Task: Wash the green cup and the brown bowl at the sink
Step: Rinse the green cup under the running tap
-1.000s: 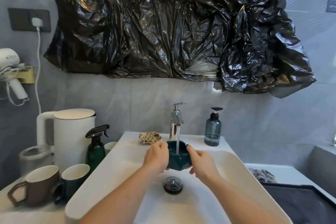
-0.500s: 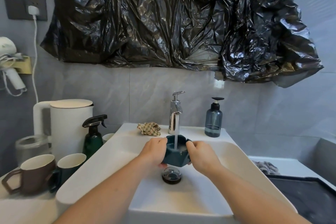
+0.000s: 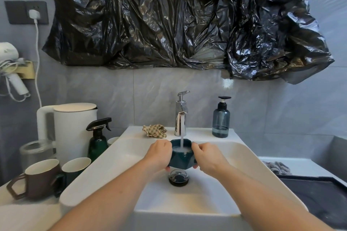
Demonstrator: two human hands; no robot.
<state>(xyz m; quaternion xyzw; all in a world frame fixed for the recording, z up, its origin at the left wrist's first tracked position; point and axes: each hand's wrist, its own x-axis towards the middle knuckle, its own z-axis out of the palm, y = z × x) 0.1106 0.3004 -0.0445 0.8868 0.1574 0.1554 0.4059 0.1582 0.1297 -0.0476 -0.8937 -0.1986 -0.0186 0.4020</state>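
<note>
Both my hands hold a dark green faceted cup (image 3: 181, 162) over the white sink (image 3: 244, 157), directly under the chrome faucet (image 3: 180, 116). Water streams into the cup, which stands level with whitish water inside. My left hand (image 3: 159, 153) grips its left side, fingers curled underneath. My right hand (image 3: 206, 155) grips the right rim, thumb at the edge. A brown mug (image 3: 41, 178) and a second green mug (image 3: 75, 168) stand on the counter to the left of the sink.
A black drain plug (image 3: 178, 178) sits below the cup. Spray bottle (image 3: 97, 140), white kettle (image 3: 75, 127) and glass jar (image 3: 35, 152) crowd the left counter. A checked cloth (image 3: 155, 131) and soap dispenser (image 3: 221, 120) flank the faucet. A dark tray (image 3: 319, 199) lies at right.
The cup was tilted toward me under the stream; it is now level and holds water. My hands stayed on its two sides.
</note>
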